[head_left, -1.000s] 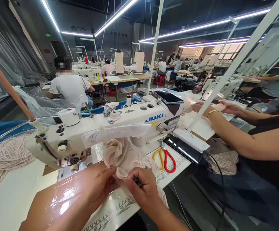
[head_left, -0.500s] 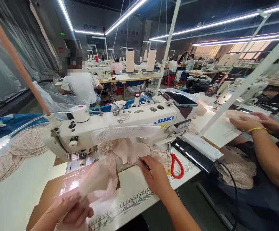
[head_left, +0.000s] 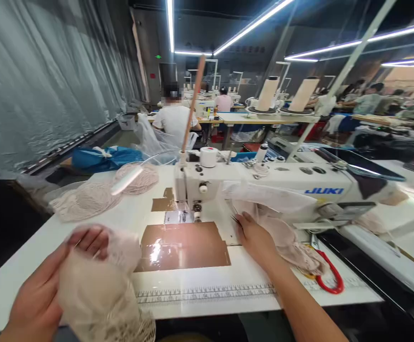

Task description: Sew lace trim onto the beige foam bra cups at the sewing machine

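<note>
My left hand (head_left: 37, 289) is raised over the table's front left, fingers curled round a sheer beige lace fabric piece (head_left: 96, 289) that hangs down toward the table edge. Beside the sewing machine's arm, my right hand (head_left: 258, 237) is closed on slim dark tweezers (head_left: 235, 219), their points toward the left. Its fingers lie against the left end of a heap of beige lace pieces (head_left: 281, 235) under the arm. The white sewing machine (head_left: 264, 175) has its needle area (head_left: 197, 211) above a brown taped sheet (head_left: 185, 244), with no fabric under the needle.
Red-handled scissors (head_left: 331, 275) lie right of the heap. Bundles of beige lace (head_left: 89, 199) rest on the table's left. A printed ruler (head_left: 207, 295) runs along the front edge. A phone (head_left: 360, 164) lies on the machine. A person in white (head_left: 174, 118) sits beyond.
The view has swung left. My left hand has drawn the lace piece away from the machine to the left. My right hand has shifted to the heap's left end, still holding the tweezers.
</note>
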{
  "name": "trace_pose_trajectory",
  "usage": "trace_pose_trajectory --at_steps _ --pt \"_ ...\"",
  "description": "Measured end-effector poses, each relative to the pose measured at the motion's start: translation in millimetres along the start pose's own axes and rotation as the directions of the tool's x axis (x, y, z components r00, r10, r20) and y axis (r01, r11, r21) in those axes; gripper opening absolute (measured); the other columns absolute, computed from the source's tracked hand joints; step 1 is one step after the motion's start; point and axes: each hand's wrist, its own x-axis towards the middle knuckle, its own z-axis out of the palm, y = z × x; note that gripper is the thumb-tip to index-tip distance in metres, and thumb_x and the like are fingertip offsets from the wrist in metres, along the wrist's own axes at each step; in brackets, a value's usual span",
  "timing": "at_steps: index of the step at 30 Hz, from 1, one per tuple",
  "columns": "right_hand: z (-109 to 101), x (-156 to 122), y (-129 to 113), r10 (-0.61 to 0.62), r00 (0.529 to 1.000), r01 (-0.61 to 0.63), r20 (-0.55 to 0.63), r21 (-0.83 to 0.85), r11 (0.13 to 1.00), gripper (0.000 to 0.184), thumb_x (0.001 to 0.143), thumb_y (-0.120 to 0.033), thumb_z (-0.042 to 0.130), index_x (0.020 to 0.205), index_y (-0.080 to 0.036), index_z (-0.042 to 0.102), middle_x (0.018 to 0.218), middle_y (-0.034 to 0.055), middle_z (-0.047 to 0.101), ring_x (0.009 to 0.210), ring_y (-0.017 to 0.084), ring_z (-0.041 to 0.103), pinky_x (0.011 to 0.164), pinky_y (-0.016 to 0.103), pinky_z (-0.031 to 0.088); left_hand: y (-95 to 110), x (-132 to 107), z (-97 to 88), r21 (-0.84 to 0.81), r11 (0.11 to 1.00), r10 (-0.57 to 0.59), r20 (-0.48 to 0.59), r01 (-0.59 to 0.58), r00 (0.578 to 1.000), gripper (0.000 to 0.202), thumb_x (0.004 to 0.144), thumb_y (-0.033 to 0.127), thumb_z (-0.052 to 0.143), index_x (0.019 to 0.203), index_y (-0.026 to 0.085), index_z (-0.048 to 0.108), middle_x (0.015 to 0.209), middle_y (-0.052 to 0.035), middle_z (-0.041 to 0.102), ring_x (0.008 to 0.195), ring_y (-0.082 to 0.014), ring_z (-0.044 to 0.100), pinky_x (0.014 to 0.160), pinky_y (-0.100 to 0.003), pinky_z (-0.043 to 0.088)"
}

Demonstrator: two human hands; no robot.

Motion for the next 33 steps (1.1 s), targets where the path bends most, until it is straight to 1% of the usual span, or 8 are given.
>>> trace_pose_trajectory --at_steps 5,10,15,20,26,30,31,33 --pt "-2 -33 -50 -0.255 0.967 0.21 0.011 0.534 0.819 0.049 0.098 -0.046 0.034 0.128 -0.017 0.059 0.105 0.0115 0.069 0.097 0.027 0.065 0.086 0.041 0.052 -1 25 -12.0 0.301 0.953 -0.137 0.317 0.037 0.938 0.046 0.07 0.047 0.075 0.105 0.017 0.072 0.119 -0.0123 0.068 0.116 -0.0352 0.057 0.089 -0.039 0.053" --pt "-9 -50 -125 -0.494 0.852 0.193 0.175 0.772 0.606 0.049 0.095 -0.053 0.041 0.109 -0.018 0.072 0.081 0.0068 0.067 0.084 0.021 0.062 0.081 0.034 0.048 -9 14 -7.7 0.385 0.916 -0.182 0.652 -0.114 0.736 0.035 0.073 0.045 0.075 0.097 0.019 0.073 0.135 -0.0099 0.058 0.124 -0.0341 0.05 0.099 -0.04 0.044" --pt "1 -45 -169 -0.58 0.773 0.062 0.256 0.88 0.471 0.045 0.088 -0.051 0.055 0.111 -0.016 0.07 0.067 -0.0002 0.056 0.061 0.012 0.046 0.056 0.023 0.037 0 5 2.8 0.351 0.931 -0.263 0.834 -0.099 0.485 0.053 0.074 0.04 0.074 0.122 0.022 0.062 0.104 -0.0065 0.07 0.1 -0.029 0.063 0.087 -0.038 0.049" --pt "12 -44 -186 -0.629 0.746 0.037 0.219 0.929 0.367 0.044 0.086 -0.054 0.056 0.07 -0.015 0.064 0.062 -0.003 0.043 0.058 0.009 0.035 0.052 0.022 0.026 4 0 11.1 0.302 0.937 -0.216 0.897 -0.178 0.385 0.05 0.076 0.038 0.071 0.122 0.022 0.061 0.112 -0.0068 0.066 0.104 -0.0293 0.061 0.091 -0.038 0.047" --pt "21 -45 -191 -0.568 0.8 -0.027 0.194 0.957 0.29 0.037 0.083 -0.051 0.062 0.083 -0.015 0.072 0.061 -0.0017 0.053 0.058 0.011 0.044 0.053 0.022 0.035 1 4 15.4 0.35 0.913 -0.229 0.866 -0.211 0.445 0.065 0.07 0.032 0.076 0.131 0.024 0.056 0.121 -0.008 0.064 0.117 -0.0314 0.055 0.093 -0.037 0.047" --pt "16 -45 -169 -0.462 0.869 0.048 0.177 0.899 0.436 0.032 0.086 -0.043 0.06 0.099 -0.018 0.075 0.072 0.0033 0.068 0.064 0.017 0.058 0.059 0.028 0.047 23 30 1.9 0.456 0.835 -0.251 0.814 -0.308 0.524 0.057 0.063 0.022 0.079 0.119 0.025 0.066 0.114 -0.0051 0.069 0.115 -0.0314 0.058 0.086 -0.031 0.05" --pt "15 -45 -158 -0.44 0.884 0.108 0.155 0.849 0.518 0.03 0.088 -0.041 0.057 0.1 -0.02 0.075 0.082 0.0053 0.072 0.073 0.02 0.063 0.065 0.031 0.05 30 40 -4.2 0.492 0.814 -0.257 0.782 -0.309 0.568 0.051 0.061 0.02 0.08 0.111 0.024 0.07 0.097 -0.0031 0.073 0.098 -0.0289 0.065 0.075 -0.027 0.052" --pt "15 -45 -128 -0.361 0.931 0.231 0.056 0.674 0.701 0.027 0.089 -0.036 0.055 0.106 -0.025 0.073 0.1 0.0069 0.073 0.093 0.026 0.065 0.081 0.036 0.051 41 63 -17.9 0.489 0.838 -0.125 0.606 -0.243 0.786 0.041 0.056 0.016 0.081 0.096 0.018 0.075 0.061 0.0035 0.066 0.06 -0.0204 0.065 0.051 -0.021 0.047"
